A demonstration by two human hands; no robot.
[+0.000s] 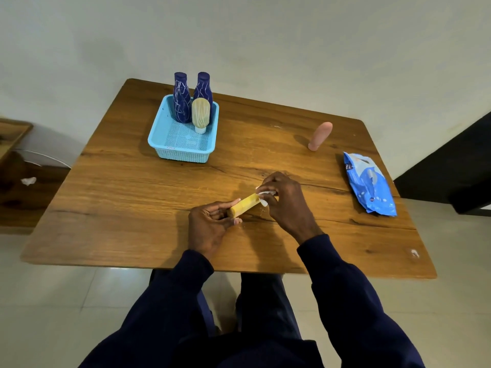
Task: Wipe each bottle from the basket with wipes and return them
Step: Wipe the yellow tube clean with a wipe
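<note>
A yellow bottle (245, 205) lies tilted above the middle of the wooden table (132, 208). My left hand (212, 221) grips its near end. My right hand (284, 200) pinches a white wipe (264, 196) against the bottle's far end. The light blue basket (162, 131) stands at the back left. It holds two dark blue bottles (182, 102) (203, 87) and a cream bottle (201, 112) standing cap down. A pink bottle (320, 135) stands cap down on the table at the back right.
A blue pack of wipes (370, 184) lies at the table's right edge. A crumpled white tissue (28, 180) lies on a low surface left of the table. A dark object (451, 168) stands to the right beyond the table.
</note>
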